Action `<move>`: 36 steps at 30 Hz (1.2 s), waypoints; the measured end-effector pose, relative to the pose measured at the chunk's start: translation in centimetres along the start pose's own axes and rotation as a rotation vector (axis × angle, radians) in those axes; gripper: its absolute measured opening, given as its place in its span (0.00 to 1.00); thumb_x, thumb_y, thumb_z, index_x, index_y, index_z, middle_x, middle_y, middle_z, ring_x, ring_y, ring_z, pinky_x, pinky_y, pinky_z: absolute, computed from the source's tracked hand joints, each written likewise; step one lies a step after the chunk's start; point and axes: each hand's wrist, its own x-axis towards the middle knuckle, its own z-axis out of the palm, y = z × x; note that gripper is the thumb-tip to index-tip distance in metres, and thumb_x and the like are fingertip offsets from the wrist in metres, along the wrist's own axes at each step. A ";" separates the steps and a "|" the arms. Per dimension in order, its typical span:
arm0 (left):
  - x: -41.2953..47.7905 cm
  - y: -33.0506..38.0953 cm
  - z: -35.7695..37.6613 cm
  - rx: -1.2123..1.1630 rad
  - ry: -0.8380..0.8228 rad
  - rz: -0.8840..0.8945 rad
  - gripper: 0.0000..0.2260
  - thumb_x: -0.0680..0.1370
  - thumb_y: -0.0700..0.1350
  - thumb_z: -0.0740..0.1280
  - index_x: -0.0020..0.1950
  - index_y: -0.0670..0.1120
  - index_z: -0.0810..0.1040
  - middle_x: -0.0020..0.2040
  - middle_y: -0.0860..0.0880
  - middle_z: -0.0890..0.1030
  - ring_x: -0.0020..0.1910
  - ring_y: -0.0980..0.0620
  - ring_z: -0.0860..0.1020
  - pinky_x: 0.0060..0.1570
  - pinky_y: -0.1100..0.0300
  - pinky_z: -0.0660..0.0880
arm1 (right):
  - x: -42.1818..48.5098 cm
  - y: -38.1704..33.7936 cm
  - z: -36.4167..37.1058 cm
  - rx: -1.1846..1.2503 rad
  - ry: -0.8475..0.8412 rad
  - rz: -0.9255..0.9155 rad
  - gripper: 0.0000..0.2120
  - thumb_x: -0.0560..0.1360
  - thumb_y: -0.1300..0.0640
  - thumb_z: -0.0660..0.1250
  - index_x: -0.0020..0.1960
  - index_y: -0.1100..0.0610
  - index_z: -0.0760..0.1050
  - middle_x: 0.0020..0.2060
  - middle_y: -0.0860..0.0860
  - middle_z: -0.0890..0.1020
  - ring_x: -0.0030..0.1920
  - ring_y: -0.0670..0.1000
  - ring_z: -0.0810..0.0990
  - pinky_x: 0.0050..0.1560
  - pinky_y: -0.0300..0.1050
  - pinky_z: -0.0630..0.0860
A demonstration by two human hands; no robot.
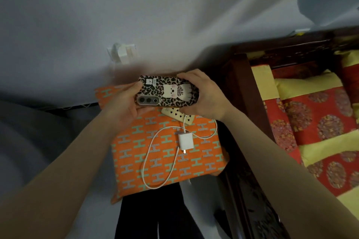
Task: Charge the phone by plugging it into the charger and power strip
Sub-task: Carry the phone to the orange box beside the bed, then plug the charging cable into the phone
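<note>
The phone (168, 91), in a leopard-print case with a cartoon figure, is held sideways with its back up above an orange patterned surface (136, 153). My left hand (124, 106) grips its camera end and my right hand (206, 97) grips the other end. Below the phone lies a cream power strip (179, 115), partly hidden by my right hand. A white charger block (186, 141) rests on the orange surface nearer me, and its white cable (149, 153) loops around it. The cable's free end is not plugged into the phone.
A dark carved wooden bench frame (250, 102) with red and yellow cushions (318, 122) stands on the right. A white wall outlet with a plug (122, 52) sits on the pale wall behind. Grey fabric (29, 137) lies at the left.
</note>
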 end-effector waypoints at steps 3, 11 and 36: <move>1.4 -2.4 0.1 -0.253 -0.114 0.012 0.21 0.71 0.53 0.70 0.62 0.46 0.76 0.56 0.48 0.83 0.57 0.50 0.81 0.49 0.56 0.80 | 0.3 1.0 1.3 0.083 0.105 0.033 0.39 0.58 0.57 0.81 0.66 0.56 0.71 0.59 0.53 0.75 0.59 0.51 0.73 0.61 0.49 0.72; 4.0 -7.4 1.9 -0.495 -0.188 0.132 0.11 0.78 0.45 0.62 0.59 0.49 0.78 0.55 0.47 0.83 0.57 0.48 0.80 0.51 0.49 0.79 | -2.4 2.6 7.6 0.292 0.167 0.179 0.32 0.67 0.49 0.77 0.67 0.56 0.71 0.62 0.51 0.75 0.62 0.48 0.74 0.60 0.38 0.73; 5.0 -14.7 -5.2 -0.456 0.195 -0.121 0.19 0.78 0.43 0.63 0.68 0.42 0.70 0.65 0.41 0.76 0.61 0.43 0.77 0.57 0.44 0.75 | -11.7 4.7 24.2 0.449 0.300 1.056 0.02 0.73 0.58 0.70 0.42 0.54 0.78 0.37 0.50 0.84 0.38 0.50 0.82 0.38 0.44 0.78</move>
